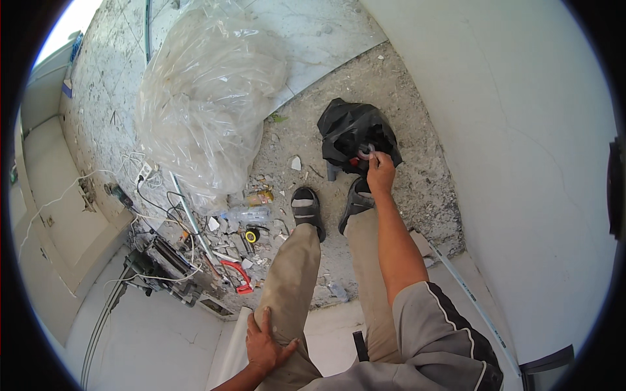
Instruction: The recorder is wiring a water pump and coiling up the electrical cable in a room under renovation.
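My right hand [381,172] reaches down to a black plastic bag [349,120] that stands on the rough floor in front of my feet. Its fingers are closed on a small pale grey curved piece [366,152] at the bag's mouth; its kind I cannot make out. Something red [354,161] shows inside the bag, and the rest of the contents is hidden in dark folds. On my left trouser leg, near the knee, rests my left hand [265,345], fingers spread and holding nothing.
A big clear plastic sheet [202,98] lies crumpled ahead on the left. Nearer are a plastic bottle [248,215], a yellow tape measure [252,235], a red-handled hacksaw [240,280], tangled cables [173,208] and rubble. A white wall [521,130] rises on the right, beside a long thin strip [466,290].
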